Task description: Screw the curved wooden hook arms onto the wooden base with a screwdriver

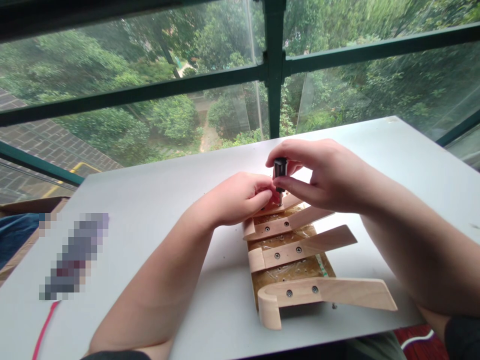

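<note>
My right hand grips the black handle of a short screwdriver between thumb and fingers. The screwdriver stands nearly upright, its metal tip down at the farthest wooden hook. Close by the tip, my left hand has its thumb and fingers pinched together low over that hook; what they hold is hidden. Several curved wooden hooks lie across a brown board. The nearest hook and a middle hook each show two cross-head screws in their faces.
The board rests on a white table. A loose screw lies by its near right corner. At left are a blurred-out object, a pink cord and a cardboard box. Green-framed windows stand behind the table.
</note>
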### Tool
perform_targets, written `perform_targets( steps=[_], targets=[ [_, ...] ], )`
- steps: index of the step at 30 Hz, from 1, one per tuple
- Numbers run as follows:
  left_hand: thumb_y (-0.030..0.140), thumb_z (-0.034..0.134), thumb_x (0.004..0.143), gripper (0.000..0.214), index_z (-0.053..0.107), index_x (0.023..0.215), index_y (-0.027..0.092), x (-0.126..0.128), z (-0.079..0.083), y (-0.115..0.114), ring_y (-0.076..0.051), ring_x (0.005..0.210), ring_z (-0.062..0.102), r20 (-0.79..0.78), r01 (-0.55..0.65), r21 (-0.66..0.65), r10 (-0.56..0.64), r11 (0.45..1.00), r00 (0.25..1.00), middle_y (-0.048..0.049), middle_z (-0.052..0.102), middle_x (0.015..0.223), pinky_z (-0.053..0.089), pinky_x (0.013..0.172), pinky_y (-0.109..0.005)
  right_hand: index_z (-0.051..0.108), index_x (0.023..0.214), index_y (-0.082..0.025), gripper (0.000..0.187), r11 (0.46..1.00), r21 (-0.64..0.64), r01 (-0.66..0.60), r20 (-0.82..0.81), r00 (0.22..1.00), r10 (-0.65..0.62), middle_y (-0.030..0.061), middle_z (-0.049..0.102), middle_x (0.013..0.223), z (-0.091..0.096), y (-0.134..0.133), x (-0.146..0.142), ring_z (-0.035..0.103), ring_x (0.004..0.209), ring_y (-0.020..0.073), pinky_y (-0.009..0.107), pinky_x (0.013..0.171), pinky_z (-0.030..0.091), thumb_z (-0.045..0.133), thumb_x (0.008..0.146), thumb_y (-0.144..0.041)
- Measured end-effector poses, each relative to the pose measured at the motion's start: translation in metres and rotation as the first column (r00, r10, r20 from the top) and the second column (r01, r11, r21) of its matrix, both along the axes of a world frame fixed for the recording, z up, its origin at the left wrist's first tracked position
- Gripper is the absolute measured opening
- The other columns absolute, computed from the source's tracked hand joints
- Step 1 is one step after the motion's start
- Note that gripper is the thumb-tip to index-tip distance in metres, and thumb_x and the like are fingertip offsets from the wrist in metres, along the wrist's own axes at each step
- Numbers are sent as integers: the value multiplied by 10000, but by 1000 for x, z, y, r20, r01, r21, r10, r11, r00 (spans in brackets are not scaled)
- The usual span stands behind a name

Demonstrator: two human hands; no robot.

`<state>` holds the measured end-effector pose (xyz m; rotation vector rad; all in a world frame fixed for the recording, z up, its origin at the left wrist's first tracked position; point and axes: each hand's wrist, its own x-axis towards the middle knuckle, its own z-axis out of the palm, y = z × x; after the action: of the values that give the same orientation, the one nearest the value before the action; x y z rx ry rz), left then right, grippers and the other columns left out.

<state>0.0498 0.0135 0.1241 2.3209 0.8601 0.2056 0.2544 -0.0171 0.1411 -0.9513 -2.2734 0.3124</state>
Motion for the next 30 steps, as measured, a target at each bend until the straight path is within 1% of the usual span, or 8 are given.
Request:
perform_targets(
  steps=[3,5,8,11,19,24,27,30],
  targets=[
    [275,462,907,221,672,917,205,-3,2,-1,-157,789,629,-28,0,-29,-1,1000,1000,-7,716,910,463,708,-254,624,983,-217,186,1000,-4,5,5,1000,-5,16,681,882,0,0,1,608,747,152,291,690,451,627,799,-188],
    [345,504,904,234,669,1020,224,-8,5,-2,-168,860,646,-38,6,-83,-9,996,999,-21,717,1020,479,745,-257,624,985,-223,188,1000,-12,6,7,1000,-6,14,681,875,0,0,2,608,748,154,292,692,452,625,800,-187],
    [439,671,796,480,602,1234,254,-19,12,-2,-208,1019,646,-74,54,-157,-66,986,995,-56,665,1226,494,827,-270,624,980,-223,182,1000,-19,4,1,1000,-4,15,680,873,0,0,2,610,746,155,292,692,454,624,801,-191],
    [447,757,710,635,570,1293,281,-26,17,-2,-234,1141,605,-113,113,-150,-130,982,985,-52,619,1312,474,925,-288,624,968,-222,175,1000,-25,0,0,1000,0,14,679,872,0,-1,2,611,743,155,290,692,459,626,796,-190],
    [329,704,741,571,579,1295,273,-25,16,-4,-238,1148,600,-148,106,-130,-125,986,981,-47,619,1312,464,963,-299,618,959,-225,166,999,-50,0,-8,1000,0,9,675,879,0,-2,1,608,750,151,286,692,460,624,797,-188],
    [397,729,744,597,573,1305,266,-24,14,-2,-237,1139,606,-112,104,-160,-123,982,986,-56,628,1302,470,953,-301,622,952,-221,154,998,-63,-8,-19,1000,7,7,674,878,-1,-1,2,612,746,146,285,691,462,628,803,-184],
    [430,640,834,463,600,1256,246,-21,12,0,-212,1063,634,-81,79,-191,-96,978,992,-58,666,1232,492,887,-282,626,974,-224,165,998,-63,-9,-20,1000,8,5,672,863,-1,-1,3,612,736,145,288,681,460,615,815,-182],
    [400,523,911,297,660,1108,226,-14,8,1,-186,961,646,-61,32,-151,-42,988,997,-39,704,1121,497,805,-264,630,993,-229,179,998,-56,-18,-22,1000,16,4,671,861,0,0,4,611,732,145,289,674,456,611,820,-187]
  ],
)
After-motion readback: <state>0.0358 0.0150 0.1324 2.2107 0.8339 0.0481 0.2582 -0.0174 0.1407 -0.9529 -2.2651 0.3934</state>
